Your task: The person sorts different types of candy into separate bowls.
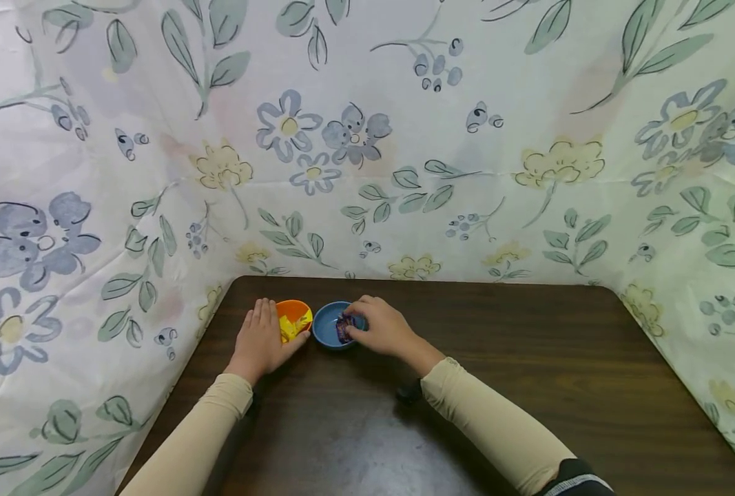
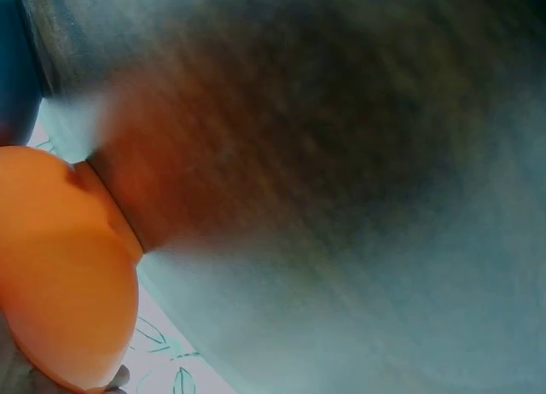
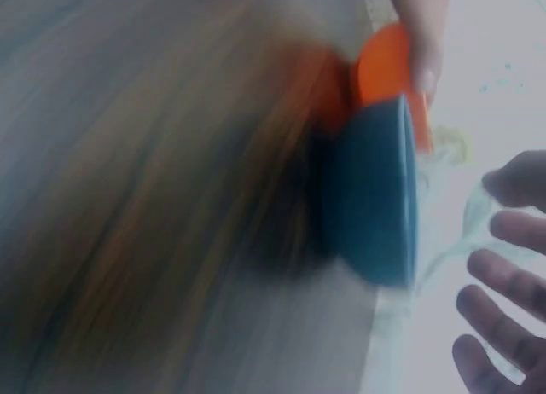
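Observation:
My left hand point(image 1: 263, 342) holds an orange bowl point(image 1: 293, 302), its fingers along the left side and its thumb by the near rim. Yellow-wrapped candies point(image 1: 293, 326) lie in that bowl. Right beside it stands a blue bowl point(image 1: 325, 332). Over the right part of the blue bowl is my right hand point(image 1: 381, 327), and a dark purple wrapped candy point(image 1: 344, 329) shows at its fingertips, within the bowl's outline. In the right wrist view, the fingers point(image 3: 503, 313) are spread apart above the blue bowl point(image 3: 368, 194), with no candy visible between them.
Both bowls stand near the far left part of a dark brown wooden table point(image 1: 497, 372). A floral cloth point(image 1: 404, 207) rises behind the table and along both sides.

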Demonstrator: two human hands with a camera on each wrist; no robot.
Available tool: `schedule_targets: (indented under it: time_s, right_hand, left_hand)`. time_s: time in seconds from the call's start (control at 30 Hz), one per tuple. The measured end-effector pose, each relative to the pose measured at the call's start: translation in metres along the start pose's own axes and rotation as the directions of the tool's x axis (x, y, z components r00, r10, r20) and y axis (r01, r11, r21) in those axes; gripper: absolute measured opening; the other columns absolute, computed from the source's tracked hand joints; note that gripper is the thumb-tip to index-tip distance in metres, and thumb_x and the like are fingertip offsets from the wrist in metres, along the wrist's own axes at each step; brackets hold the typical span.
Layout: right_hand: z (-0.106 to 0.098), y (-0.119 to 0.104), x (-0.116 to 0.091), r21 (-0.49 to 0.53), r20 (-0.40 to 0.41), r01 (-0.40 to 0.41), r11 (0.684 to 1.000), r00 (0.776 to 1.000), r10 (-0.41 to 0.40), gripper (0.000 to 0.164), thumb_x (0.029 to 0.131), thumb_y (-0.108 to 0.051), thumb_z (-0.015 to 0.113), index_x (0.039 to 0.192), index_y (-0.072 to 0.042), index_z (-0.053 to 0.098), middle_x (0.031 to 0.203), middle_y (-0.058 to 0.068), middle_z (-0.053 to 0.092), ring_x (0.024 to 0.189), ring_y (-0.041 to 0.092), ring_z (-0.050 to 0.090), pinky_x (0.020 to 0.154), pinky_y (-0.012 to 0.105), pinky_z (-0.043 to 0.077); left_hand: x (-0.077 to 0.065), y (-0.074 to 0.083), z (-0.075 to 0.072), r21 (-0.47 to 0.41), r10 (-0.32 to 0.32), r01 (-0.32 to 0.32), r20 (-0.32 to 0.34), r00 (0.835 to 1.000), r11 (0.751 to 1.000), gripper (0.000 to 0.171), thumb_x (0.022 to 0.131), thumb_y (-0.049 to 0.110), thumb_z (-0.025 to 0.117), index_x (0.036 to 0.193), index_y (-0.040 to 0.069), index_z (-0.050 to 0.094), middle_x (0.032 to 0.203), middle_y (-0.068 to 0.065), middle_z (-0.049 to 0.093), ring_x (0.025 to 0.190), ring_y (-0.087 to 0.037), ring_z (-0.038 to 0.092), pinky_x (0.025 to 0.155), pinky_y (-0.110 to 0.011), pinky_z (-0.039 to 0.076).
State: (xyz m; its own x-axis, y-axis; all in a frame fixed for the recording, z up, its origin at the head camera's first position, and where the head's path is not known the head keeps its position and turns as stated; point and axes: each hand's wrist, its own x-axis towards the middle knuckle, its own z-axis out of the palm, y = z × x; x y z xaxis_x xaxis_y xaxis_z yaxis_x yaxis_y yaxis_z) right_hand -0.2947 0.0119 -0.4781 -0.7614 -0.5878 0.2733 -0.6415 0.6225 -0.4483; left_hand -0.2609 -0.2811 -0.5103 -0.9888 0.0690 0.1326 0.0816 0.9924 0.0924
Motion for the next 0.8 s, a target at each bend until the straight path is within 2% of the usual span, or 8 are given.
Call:
schedule_targets:
  time_s: [0.23, 0.4, 0.63, 0.8]
  right_hand:
    - [-0.033, 0.027, -0.064, -0.158, -0.047, 0.021, 0.987, 0.998, -0.029, 0.027, 0.101, -0.039, 0.073, 0.115, -0.017, 0.079, 0.11, -0.002, 0.071, 0.097, 0.019, 0.067, 0.08, 0.041, 0.059]
    - [-0.053, 0.044, -0.108, -0.235, -0.099, 0.028, 0.972, 0.994, -0.053, 0.024, 0.097, -0.036, 0.079, 0.111, -0.016, 0.079, 0.106, -0.002, 0.071, 0.092, 0.018, 0.067, 0.076, 0.038, 0.058]
    - [-0.075, 0.061, -0.163, -0.294, -0.11, -0.035, 0.955, 0.994, 0.003, 0.02, 0.095, -0.034, 0.08, 0.107, -0.017, 0.08, 0.103, -0.005, 0.074, 0.089, 0.017, 0.069, 0.073, 0.037, 0.059]
    - [-0.087, 0.068, -0.187, -0.395, -0.149, -0.076, 0.916, 0.989, 0.018, 0.031, 0.092, -0.037, 0.084, 0.11, -0.012, 0.079, 0.106, 0.003, 0.074, 0.093, 0.025, 0.07, 0.073, 0.043, 0.06]
  left_hand:
    - [0.0, -0.006, 0.001, -0.035, -0.018, 0.019, 0.016, 1.0, 0.999, 0.118, 0.096, 0.081, 0.045, 0.161, -0.016, 0.025, 0.168, -0.037, 0.027, 0.159, -0.055, 0.023, 0.131, -0.064, 0.021]
    - [0.002, -0.015, 0.003, -0.042, 0.0, -0.001, -0.019, 1.0, 0.999, 0.12, 0.095, 0.084, 0.045, 0.16, -0.015, 0.028, 0.165, -0.037, 0.034, 0.156, -0.056, 0.029, 0.129, -0.064, 0.025]
    - [0.0, -0.019, -0.004, -0.015, 0.001, -0.001, -0.031, 1.0, 1.0, 0.122, 0.093, 0.088, 0.042, 0.159, -0.014, 0.031, 0.163, -0.038, 0.037, 0.154, -0.057, 0.032, 0.128, -0.068, 0.024]
    - [-0.006, -0.008, -0.015, 0.006, 0.036, -0.036, -0.076, 0.996, 0.999, 0.114, 0.093, 0.087, 0.043, 0.151, -0.01, 0.048, 0.154, -0.037, 0.047, 0.149, -0.058, 0.038, 0.125, -0.073, 0.027]
